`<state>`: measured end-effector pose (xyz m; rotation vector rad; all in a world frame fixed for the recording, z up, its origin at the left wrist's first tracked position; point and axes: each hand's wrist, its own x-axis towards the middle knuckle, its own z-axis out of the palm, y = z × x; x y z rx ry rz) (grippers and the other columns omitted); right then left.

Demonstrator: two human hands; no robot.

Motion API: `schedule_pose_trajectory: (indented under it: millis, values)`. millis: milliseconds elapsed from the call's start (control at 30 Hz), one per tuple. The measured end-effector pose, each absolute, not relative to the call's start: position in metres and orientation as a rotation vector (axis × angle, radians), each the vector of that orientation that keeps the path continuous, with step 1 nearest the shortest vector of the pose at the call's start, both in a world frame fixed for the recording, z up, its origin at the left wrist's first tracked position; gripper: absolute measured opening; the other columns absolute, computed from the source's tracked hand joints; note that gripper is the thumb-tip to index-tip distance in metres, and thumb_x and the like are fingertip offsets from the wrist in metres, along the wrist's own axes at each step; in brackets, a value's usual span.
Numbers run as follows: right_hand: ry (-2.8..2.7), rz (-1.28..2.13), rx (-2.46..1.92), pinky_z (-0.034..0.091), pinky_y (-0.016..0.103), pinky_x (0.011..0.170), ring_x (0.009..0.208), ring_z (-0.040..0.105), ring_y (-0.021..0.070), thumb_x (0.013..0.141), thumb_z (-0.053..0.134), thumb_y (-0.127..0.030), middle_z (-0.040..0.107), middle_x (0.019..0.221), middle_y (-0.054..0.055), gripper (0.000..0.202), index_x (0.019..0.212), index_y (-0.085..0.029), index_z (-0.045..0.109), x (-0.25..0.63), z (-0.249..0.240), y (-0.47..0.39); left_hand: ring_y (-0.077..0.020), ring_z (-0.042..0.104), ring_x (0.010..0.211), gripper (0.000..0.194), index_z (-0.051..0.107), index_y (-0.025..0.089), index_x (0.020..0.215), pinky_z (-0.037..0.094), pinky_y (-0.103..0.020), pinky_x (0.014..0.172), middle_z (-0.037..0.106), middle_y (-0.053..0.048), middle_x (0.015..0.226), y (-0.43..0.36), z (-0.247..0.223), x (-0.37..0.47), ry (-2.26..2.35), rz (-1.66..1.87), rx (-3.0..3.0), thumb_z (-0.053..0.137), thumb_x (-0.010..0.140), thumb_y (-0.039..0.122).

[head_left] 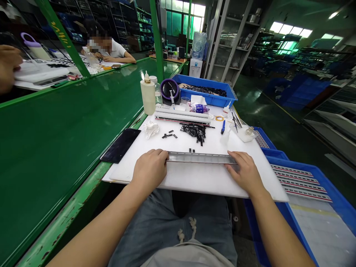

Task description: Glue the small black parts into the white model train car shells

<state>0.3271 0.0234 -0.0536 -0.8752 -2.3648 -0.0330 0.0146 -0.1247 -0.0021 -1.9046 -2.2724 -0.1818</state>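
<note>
A long silvery strip with slots along its upper side point(198, 158) lies across the white work board point(194, 181) in front of me. My left hand point(151, 167) is closed round its left end, thumb and fingers together. At the right end, my right hand point(244, 170) grips the strip between thumb and fingers. Two small black pieces point(191, 150) sit just beyond the strip's far edge. Farther back are a heap of small black pieces point(194, 131) and several loose ones point(169, 135). Behind the heap lies a white train-car-like body with a red stripe point(182, 116).
A crumpled tissue point(151, 129), a cream bottle point(148, 95), a blue pen-like tool point(223, 127) and a blue bin of black parts point(219, 99) stand around the board. A dark tablet-like slab point(121, 145) lies left. Striped panels point(303, 183) fill a blue tray at right. Another person sits beyond the green partition point(83, 122).
</note>
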Motion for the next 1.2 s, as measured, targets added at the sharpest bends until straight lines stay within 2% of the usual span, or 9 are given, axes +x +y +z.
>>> schedule_pose_trajectory:
  millis: [267,433,500,600,700,833,933,1033,1200]
  values:
    - [-2.336,0.054,-0.818,0.048,0.049,0.096,0.109,0.057,0.0286,0.092,0.058,-0.035,0.063,0.115,0.013,0.038,0.127,-0.019,0.055,0.327,-0.052,0.024,-0.0306,0.065,0.091,0.022,0.056,0.017,0.108,0.05,-0.044,0.079,0.069,-0.011,0.094,-0.137,0.003,0.013,-2.264,-0.307,-1.924,0.046,0.089,0.021]
    - [-2.075,0.269,-0.934,0.048,0.048,0.097,0.112,0.057,0.0288,0.09,0.061,-0.037,0.062,0.116,0.012,0.034,0.121,-0.022,0.058,0.312,-0.042,0.002,-0.029,0.059,0.118,0.067,0.024,0.022,0.142,0.048,-0.046,0.1,0.05,-0.016,0.14,-0.157,0.025,0.014,-2.07,-1.318,-1.778,0.059,0.086,0.034]
    - [-1.897,0.493,-0.96,0.049,0.047,0.096,0.111,0.058,0.0284,0.089,0.062,-0.038,0.062,0.117,0.011,0.033,0.118,-0.023,0.058,0.285,-0.038,-0.02,-0.0274,0.053,0.128,0.072,0.015,0.027,0.146,0.045,-0.048,0.106,0.043,-0.013,0.149,-0.156,0.036,0.024,-1.997,-1.775,-1.689,0.058,0.088,0.036]
    - [-1.642,0.948,-0.861,0.053,0.044,0.091,0.105,0.062,0.0265,0.091,0.059,-0.039,0.063,0.118,0.011,0.034,0.12,-0.024,0.054,0.225,-0.032,-0.059,-0.0268,0.053,0.129,0.068,0.02,0.029,0.144,0.048,-0.047,0.104,0.05,-0.01,0.145,-0.14,0.05,0.051,-1.957,-2.247,-1.791,0.057,0.089,0.038]
    - [-1.562,1.243,-0.689,0.053,0.043,0.094,0.107,0.062,0.0251,0.09,0.06,-0.04,0.064,0.118,0.009,0.035,0.121,-0.025,0.052,0.18,-0.025,-0.085,-0.0258,0.064,0.112,0.056,0.038,0.026,0.134,0.056,-0.041,0.091,0.06,-0.008,0.131,-0.126,0.062,0.068,-1.928,-2.386,-1.726,0.064,0.086,0.04]
    - [-1.741,1.1,-0.723,0.045,0.043,0.101,0.114,0.056,0.0254,0.08,0.071,-0.04,0.059,0.125,0.01,0.056,0.128,-0.023,0.05,0.188,-0.006,-0.054,-0.0241,0.068,0.09,0.043,0.054,0.028,0.121,0.057,-0.033,0.072,0.069,-0.001,0.106,-0.134,0.088,0.037,-2.16,-1.88,-1.721,0.066,0.083,0.044]
    - [-2.034,0.944,-1.025,0.049,0.033,0.074,0.08,0.061,0.0193,0.086,0.059,-0.039,0.067,0.089,0.005,0.021,0.095,-0.02,0.063,0.21,0.01,0.011,-0.0249,0.065,0.094,0.046,0.057,0.031,0.126,0.055,-0.032,0.078,0.067,0.001,0.113,-0.143,0.096,-0.002,-2.245,-1.153,-2.112,0.065,0.082,0.038]
    - [-2.297,0.823,-1.187,0.04,0.028,0.059,0.065,0.055,0.0162,0.083,0.061,-0.03,0.063,0.068,0.002,0.017,0.069,-0.019,0.06,0.213,0.012,0.064,-0.0232,0.064,0.102,0.048,0.059,0.032,0.127,0.052,-0.03,0.086,0.065,0.0,0.117,-0.141,0.079,-0.024,-2.239,-0.578,-2.461,0.06,0.08,0.024]
    - [-2.438,0.901,-1.001,0.041,0.025,0.059,0.066,0.058,0.014,0.081,0.065,-0.029,0.065,0.072,0.0,0.01,0.078,-0.019,0.068,0.195,-0.01,0.077,-0.0249,0.062,0.11,0.055,0.061,0.027,0.128,0.049,-0.034,0.096,0.064,-0.006,0.122,-0.13,0.036,-0.031,-2.298,-0.151,-2.503,0.052,0.075,0.013]
